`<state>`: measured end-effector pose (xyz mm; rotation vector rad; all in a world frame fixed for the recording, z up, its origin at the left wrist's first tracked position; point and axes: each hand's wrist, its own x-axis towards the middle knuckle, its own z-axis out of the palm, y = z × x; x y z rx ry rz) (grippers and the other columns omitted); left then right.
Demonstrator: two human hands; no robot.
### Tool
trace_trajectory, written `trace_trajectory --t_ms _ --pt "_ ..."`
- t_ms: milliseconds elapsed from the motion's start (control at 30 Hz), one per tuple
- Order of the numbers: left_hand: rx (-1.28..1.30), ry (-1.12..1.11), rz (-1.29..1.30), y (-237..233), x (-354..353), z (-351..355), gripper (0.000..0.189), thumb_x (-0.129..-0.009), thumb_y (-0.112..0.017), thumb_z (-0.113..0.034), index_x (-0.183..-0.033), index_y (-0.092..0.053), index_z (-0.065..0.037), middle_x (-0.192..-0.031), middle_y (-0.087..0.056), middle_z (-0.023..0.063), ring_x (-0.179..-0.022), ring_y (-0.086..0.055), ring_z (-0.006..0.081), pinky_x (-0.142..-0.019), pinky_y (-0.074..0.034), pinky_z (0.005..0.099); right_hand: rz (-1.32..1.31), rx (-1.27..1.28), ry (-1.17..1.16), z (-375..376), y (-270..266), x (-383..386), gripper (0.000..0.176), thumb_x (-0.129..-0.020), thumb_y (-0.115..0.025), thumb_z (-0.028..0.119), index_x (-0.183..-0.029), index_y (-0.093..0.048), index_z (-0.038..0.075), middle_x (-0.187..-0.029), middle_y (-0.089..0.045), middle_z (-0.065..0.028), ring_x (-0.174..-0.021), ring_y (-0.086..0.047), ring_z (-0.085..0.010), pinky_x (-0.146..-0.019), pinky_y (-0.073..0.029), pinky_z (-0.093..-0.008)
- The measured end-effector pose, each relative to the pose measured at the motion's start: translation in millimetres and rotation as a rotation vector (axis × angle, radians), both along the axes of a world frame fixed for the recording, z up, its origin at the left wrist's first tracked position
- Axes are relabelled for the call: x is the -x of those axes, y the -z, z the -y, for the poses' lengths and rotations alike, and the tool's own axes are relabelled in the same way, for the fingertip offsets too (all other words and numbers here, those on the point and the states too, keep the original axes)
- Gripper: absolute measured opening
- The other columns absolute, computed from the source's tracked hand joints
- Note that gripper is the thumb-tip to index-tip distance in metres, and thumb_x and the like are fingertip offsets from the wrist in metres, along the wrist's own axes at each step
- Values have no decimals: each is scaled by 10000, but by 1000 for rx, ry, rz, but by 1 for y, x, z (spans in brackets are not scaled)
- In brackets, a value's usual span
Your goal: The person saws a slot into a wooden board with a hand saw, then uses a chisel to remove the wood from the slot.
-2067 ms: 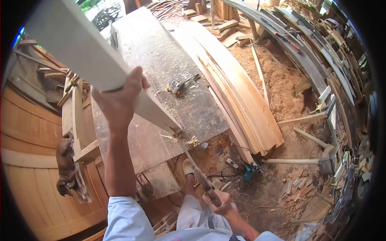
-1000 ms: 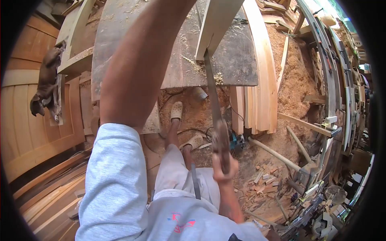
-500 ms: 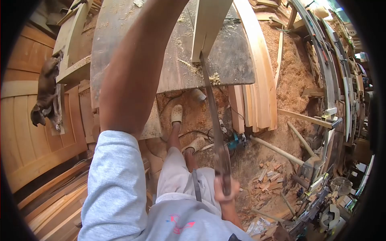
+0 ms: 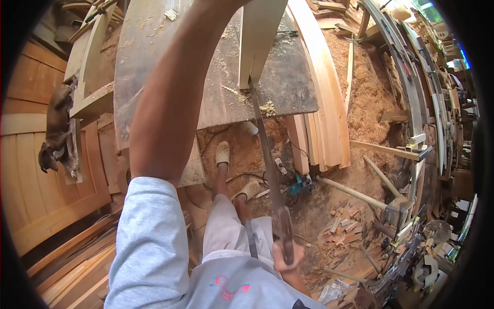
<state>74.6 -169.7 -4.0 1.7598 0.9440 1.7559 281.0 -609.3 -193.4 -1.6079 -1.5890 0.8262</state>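
On my head view, I saw the right hand (image 4: pixel 288 257) wrapped around the handle of a saw (image 4: pixel 267 149) at the bottom centre. The left hand was beyond the top edge, so I could not tell what it held. The saw's blade slanted up to a cut in the end of a pale beam (image 4: pixel 253 46) over the desk (image 4: pixel 154 67). Shavings (image 4: pixel 267 108) lay beside the blade near the desk's front edge. Long boards (image 4: pixel 332 108) stood right of the desk, a large mallet (image 4: pixel 396 208) lower right, and a brown dog (image 4: pixel 58 121) lay at the left.
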Motion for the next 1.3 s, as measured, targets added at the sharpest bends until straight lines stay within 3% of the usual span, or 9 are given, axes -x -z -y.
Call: trace_trajectory --t_ms 167,333,433,667,767,967,1067,1200,1300 --pt "82 -36 -10 -7 -8 20 228 -739 -729 -123 -879 -688 52 -700 -679 102 -595 -654 157 -551 -524 301 -315 -16 88 -139 64 65 116 -842 -698 85 -756 -637 37 -574 -583 -85 -475 -593 -214 -472 -451 -313" --pt "148 -104 2 -15 -6 11 225 -749 -714 -127 -882 -681 51 -691 -676 102 -586 -651 158 -549 -523 305 -2 -96 -14 -35 25 6 76 -805 -691 59 -749 -644 39 -576 -584 -94 -487 -623 -229 -482 -472 -325" --pt "155 -116 -10 -15 -9 13 226 -755 -696 -137 -872 -675 55 -695 -677 102 -607 -657 165 -557 -523 311 4 166 45 28 -30 -30 66 -786 -675 49 -737 -660 8 -573 -581 -95 -490 -615 -208 -497 -482 -339" --pt "218 -138 20 -12 -17 23 213 -763 -695 -116 -880 -667 59 -690 -664 102 -581 -645 173 -551 -524 311 -267 -19 51 -139 72 51 163 -845 -686 76 -731 -580 28 -541 -532 -68 -452 -556 -153 -454 -430 -320" --pt "127 -18 131 -4 -13 11 185 -782 -693 -68 -900 -669 74 -711 -671 107 -578 -646 168 -547 -530 296 -260 -113 98 -148 60 46 181 -847 -695 86 -727 -575 24 -542 -533 -65 -439 -541 -149 -450 -426 -323" --pt "118 -40 -4 -9 -5 8 198 -786 -704 -115 -870 -680 62 -702 -671 105 -574 -644 162 -539 -509 292 21 -90 -45 -15 -7 -7 53 -767 -705 14 -806 -670 19 -593 -588 -131 -481 -623 -269 -451 -466 -365" --pt "168 -95 56 -8 -4 1 197 -791 -699 -130 -851 -683 57 -693 -668 100 -573 -642 157 -535 -497 292 17 -101 9 -22 -8 6 63 -772 -679 -16 -832 -680 4 -618 -605 -133 -472 -612 -268 -447 -467 -367" --pt "104 -53 121 -3 -13 9 198 -777 -714 -105 -863 -678 70 -693 -666 103 -555 -627 142 -553 -505 287 -270 -88 90 -162 66 54 60 -831 -677 39 -798 -631 18 -609 -577 -116 -496 -601 -240 -476 -459 -346" --pt "52 14 38 9 -7 -2 182 -789 -719 -85 -880 -663 62 -701 -675 109 -591 -652 165 -562 -524 298 -306 -59 130 -183 37 59 63 -826 -691 53 -825 -635 25 -601 -585 -113 -502 -614 -225 -474 -456 -344"
